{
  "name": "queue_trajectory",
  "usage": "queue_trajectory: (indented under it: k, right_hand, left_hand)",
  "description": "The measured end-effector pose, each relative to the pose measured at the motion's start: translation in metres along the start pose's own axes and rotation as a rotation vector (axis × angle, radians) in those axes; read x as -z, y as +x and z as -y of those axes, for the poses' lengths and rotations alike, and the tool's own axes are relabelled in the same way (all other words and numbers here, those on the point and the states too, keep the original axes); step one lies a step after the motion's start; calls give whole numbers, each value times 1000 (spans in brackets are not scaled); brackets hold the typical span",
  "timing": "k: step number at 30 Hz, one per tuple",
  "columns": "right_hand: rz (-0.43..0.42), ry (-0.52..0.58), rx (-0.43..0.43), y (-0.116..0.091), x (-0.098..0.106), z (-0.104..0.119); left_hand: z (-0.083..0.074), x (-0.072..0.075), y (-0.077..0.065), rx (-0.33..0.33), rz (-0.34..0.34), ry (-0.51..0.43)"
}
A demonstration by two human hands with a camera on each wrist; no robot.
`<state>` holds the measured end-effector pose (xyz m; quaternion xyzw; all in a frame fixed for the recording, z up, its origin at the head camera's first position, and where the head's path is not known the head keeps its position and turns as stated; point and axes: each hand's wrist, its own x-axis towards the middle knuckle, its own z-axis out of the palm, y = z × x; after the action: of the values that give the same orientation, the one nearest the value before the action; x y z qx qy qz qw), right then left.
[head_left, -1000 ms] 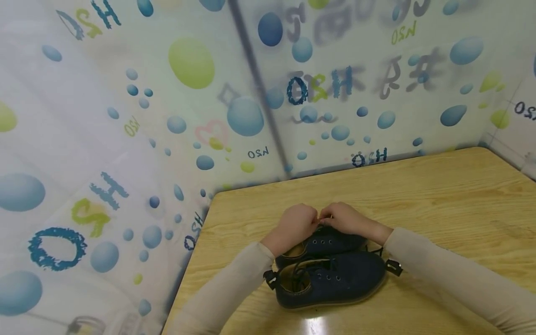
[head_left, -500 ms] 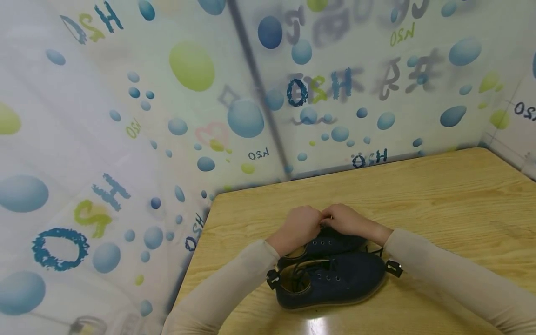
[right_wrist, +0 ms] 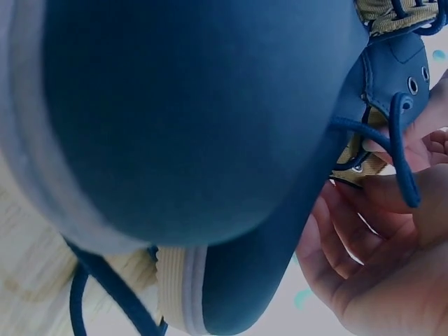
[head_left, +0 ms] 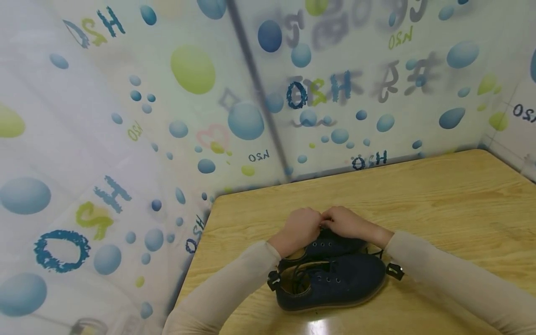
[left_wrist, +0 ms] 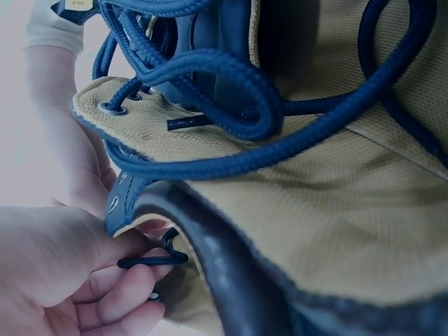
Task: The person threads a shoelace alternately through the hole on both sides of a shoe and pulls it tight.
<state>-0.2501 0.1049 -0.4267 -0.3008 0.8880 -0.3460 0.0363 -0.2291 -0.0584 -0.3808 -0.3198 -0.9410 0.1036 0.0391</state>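
Two navy shoes lie side by side on the wooden table, toes to the right. Both hands are at the eyelets of the far shoe. With curled fingers, my left hand pinches a thin dark shoelace beside the tan inner lining. My right hand meets it from the right, thumb and fingers gripping the far shoe's eyelet flap. A loose lace end hangs in front of that flap. The near shoe stands untouched, its laces lying in loops over the opening.
The wooden table reaches back to a patterned curtain with blue and green dots. Small black wrist cameras are strapped at the left cuff and right cuff, close beside the near shoe.
My left hand has shifted slightly right, its fingers closer to the right hand. The right hand stays almost in place at the far shoe. Both shoes lie as before.
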Motion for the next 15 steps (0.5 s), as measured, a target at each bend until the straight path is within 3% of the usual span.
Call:
queue_trajectory:
  k: [6, 15]
  right_hand:
    - [-6, 17, -1, -2, 0, 3]
    - [28, 156, -28, 3, 1, -9]
  left_hand:
    - [-2, -1, 0, 3, 18, 53]
    - [1, -9, 3, 29, 8, -48]
